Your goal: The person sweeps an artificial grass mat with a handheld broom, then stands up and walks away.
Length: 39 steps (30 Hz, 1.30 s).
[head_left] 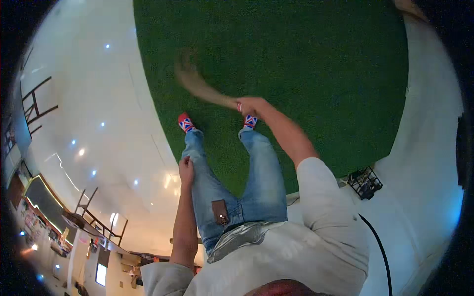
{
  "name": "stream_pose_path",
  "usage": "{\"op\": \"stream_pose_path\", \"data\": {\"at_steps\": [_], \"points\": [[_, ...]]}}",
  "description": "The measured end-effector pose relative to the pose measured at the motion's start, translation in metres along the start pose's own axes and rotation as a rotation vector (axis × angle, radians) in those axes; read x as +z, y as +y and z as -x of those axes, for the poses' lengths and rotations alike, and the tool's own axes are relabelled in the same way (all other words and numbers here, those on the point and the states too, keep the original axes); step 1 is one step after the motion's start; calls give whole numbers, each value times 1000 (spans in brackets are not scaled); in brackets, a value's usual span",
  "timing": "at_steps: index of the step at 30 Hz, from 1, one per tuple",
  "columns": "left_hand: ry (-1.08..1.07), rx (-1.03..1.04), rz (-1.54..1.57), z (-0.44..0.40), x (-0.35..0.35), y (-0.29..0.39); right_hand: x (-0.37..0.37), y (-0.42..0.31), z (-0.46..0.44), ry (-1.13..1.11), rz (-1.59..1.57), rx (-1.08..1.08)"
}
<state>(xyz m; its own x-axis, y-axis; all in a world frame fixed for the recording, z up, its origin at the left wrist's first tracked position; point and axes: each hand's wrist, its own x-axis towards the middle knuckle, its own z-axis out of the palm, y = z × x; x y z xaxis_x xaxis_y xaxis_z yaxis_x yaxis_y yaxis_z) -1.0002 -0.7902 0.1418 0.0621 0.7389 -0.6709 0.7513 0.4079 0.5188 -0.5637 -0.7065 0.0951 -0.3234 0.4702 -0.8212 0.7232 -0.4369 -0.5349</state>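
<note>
My right hand (253,104) is closed around the end of a long tan stick-like thing (207,92), held out ahead over the green turf. Motion smears it into a curve and its far end is too blurred to name. A small red and white band shows beside my grip. My left hand (186,170), fingers curled, is by my left knee against the blue jeans (264,167); nothing shows in it. A brown flap or case (219,212) sits at the front of the jeans.
Green artificial turf (321,74) lies under my feet, bordered by glossy pale floor (98,89). A black wire rack (365,182) stands at the right edge, near a black cable (380,241). Dark metal frames (37,103) and a cluttered room lie to the left.
</note>
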Motion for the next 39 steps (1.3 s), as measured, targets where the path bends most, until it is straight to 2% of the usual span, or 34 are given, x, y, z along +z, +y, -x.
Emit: {"op": "stream_pose_path", "data": {"at_steps": [1,3,4,6,8,10,12,15,18,19,21,22,23,25,27,28,30,31,32,34,36,37,38,39], "points": [[-56,26,-59,1,11,15,7,-4,31,-33,25,21],[-167,65,-185,11,37,58,29,21,89,97,-269,-34],[-212,-37,-211,22,52,88,43,36,118,159,-417,-62],[-296,142,93,37,89,118,74,62,176,451,-502,-76],[-412,1,419,43,133,122,121,123,203,539,-596,-8],[-533,-18,260,56,156,151,143,154,238,706,-578,157],[-572,-10,186,80,158,197,149,154,261,948,-592,254],[-573,-26,282,103,181,182,189,188,230,1092,-836,469],[-492,21,170,122,174,165,229,186,167,867,-717,483],[-473,-14,129,123,171,153,239,176,133,819,-510,209],[-420,-104,54,132,166,111,191,85,118,81,-259,138],[-381,-112,-18,140,160,96,233,78,70,284,-306,-304],[-346,-122,-88,147,147,79,268,66,11,135,-57,-359],[-323,-140,-127,136,128,30,211,-29,33,85,-214,-345],[-356,-210,-56,145,112,-31,194,-97,25,-159,-76,-367],[-257,-16,-165,151,95,-29,194,-107,34,-103,-102,-404],[-286,-111,1,140,81,-42,197,-119,60,11,-140,-471],[-302,-153,88,132,80,-53,220,-105,59,188,-353,-472],[-278,-213,116,134,64,-14,245,-82,60,363,-570,-469],[-252,-130,181,131,55,0,246,-40,91,351,-590,-96],[-248,-103,204,128,51,1,229,-13,136,638,-593,243],[-259,-115,197,125,52,0,244,19,131,802,-694,273],[-273,-131,187,125,52,-2,258,52,126,867,-595,477],[-297,-124,192,125,51,-4,255,60,128,1035,-748,426]]}}
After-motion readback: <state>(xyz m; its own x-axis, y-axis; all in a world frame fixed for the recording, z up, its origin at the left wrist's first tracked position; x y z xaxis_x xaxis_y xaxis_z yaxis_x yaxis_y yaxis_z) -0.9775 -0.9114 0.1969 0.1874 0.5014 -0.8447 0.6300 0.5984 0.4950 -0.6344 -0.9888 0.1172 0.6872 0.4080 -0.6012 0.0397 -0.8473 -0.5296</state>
